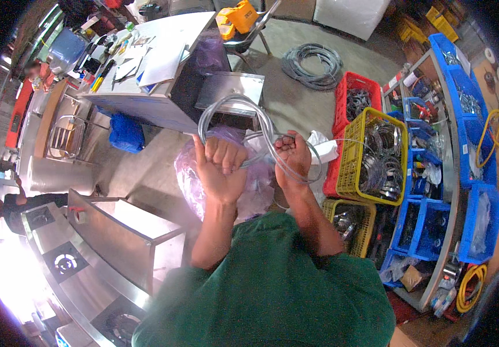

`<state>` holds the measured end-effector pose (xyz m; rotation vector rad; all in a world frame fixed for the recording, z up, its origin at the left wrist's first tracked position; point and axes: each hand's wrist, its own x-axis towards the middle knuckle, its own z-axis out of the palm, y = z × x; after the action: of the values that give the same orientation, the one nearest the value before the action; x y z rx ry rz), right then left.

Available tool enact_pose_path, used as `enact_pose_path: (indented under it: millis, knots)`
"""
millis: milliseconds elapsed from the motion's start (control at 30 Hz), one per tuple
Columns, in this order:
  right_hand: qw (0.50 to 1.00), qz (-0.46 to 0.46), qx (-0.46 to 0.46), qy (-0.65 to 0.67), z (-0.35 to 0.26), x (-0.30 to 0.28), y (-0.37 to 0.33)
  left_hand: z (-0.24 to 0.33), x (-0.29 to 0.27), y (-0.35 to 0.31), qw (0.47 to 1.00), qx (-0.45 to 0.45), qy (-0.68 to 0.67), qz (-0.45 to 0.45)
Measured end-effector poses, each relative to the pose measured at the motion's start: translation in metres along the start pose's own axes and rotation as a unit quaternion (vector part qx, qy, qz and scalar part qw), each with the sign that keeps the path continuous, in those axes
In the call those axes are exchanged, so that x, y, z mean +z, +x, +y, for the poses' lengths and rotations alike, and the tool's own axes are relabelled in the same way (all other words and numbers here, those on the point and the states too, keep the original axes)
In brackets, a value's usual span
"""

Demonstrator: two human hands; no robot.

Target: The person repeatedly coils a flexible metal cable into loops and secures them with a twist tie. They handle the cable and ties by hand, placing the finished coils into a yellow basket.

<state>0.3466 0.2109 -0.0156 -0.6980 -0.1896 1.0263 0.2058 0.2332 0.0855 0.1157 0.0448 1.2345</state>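
A looped bundle of thin grey cable (235,103) is up in front of me, between my two hands. My left hand (219,168) has its fingers curled round the left side of the loops, with one digit pointing up. On the other side my right hand (293,159) is closed round the strands, its fingers bent inward. Loose turns of the cable hang to the right of that hand. Crumpled translucent purplish plastic (194,173) lies below and behind my hands. White sheet-like material (321,147) shows just beyond my right hand.
At right stand a yellow crate (342,168) of coiled metal parts, a red crate (343,87) and a rack of blue bins (474,136). A larger grey coil (312,66) lies on the floor ahead. A desk (174,34) stands front left, a steel stove-top unit (81,283) lower left.
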Motion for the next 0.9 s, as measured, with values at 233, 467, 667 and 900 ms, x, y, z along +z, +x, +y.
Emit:
enact_pose_path:
  millis: [233,467,667,900]
  knots:
    - [0.951,-0.126,0.231,0.162,-0.003,0.028,-0.022,-0.002,-0.013,0.01,0.966,0.116,0.164,0.162]
    - [0.92,-0.111,0.369,0.071,0.027,0.034,-0.031,-0.012,-0.036,0.012,0.912,0.176,0.352,0.119]
    - [0.881,-0.23,0.338,-0.237,0.001,0.016,-0.049,-0.001,-0.054,0.021,0.881,0.216,0.358,0.223]
    - [0.747,-0.298,-0.195,-0.562,-0.029,0.044,-0.055,-0.016,-0.066,0.005,0.806,0.195,0.516,0.212]
